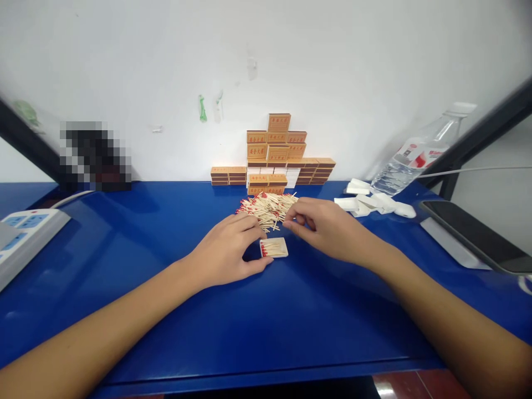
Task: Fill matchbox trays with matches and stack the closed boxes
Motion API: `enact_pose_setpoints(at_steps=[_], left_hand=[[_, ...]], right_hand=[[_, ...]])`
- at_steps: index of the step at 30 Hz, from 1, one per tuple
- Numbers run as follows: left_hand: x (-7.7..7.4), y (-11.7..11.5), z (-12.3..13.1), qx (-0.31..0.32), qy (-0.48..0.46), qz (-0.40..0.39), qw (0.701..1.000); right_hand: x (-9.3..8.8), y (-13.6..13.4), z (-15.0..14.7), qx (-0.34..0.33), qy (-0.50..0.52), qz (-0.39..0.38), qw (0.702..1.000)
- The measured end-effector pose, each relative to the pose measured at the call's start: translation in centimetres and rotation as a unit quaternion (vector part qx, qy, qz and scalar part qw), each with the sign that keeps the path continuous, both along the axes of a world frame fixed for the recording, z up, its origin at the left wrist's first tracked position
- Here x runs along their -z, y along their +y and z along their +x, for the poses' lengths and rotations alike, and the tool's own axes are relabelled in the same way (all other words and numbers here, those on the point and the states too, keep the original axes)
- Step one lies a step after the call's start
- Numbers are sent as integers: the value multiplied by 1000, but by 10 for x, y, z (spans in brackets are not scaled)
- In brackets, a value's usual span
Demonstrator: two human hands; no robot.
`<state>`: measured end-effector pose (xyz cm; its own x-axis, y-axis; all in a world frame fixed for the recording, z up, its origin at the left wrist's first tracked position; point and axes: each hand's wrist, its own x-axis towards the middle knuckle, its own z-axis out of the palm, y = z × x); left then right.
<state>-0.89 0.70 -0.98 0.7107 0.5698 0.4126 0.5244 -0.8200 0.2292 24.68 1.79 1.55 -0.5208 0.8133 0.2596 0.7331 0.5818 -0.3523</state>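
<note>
A small white matchbox tray (285, 247) lies on the blue table with several red-headed matches in it, their heads toward the left. My left hand (228, 246) steadies it from the left, thumb at the near edge and fingers at the far edge. Just behind the tray is a loose heap of matches (268, 209). At the heap's right side, my right hand (322, 224) has thumb and forefinger pinched together; whether a match is between them cannot be made out.
Orange matchboxes (278, 123) are stacked against the wall behind the heap. To the right are white empty trays (366, 205), a tilted water bottle (415, 155) and a phone (477, 235) propped on a white block. A power strip (33, 233) sits at left.
</note>
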Motion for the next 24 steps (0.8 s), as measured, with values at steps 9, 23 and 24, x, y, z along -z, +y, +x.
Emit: enact_pose_setpoints(at_steps=[9,23,24], left_hand=[[0,-4,3,12,-70,-14,997],[0,5,-4,21,-7,12,1000],[0,5,-4,18,-5,14,1000]], right_hand=[[19,15,10,65,-65,30,995],[24,24,19,46,-75,-37,995],[22,24,20,47,-75,-42,995]])
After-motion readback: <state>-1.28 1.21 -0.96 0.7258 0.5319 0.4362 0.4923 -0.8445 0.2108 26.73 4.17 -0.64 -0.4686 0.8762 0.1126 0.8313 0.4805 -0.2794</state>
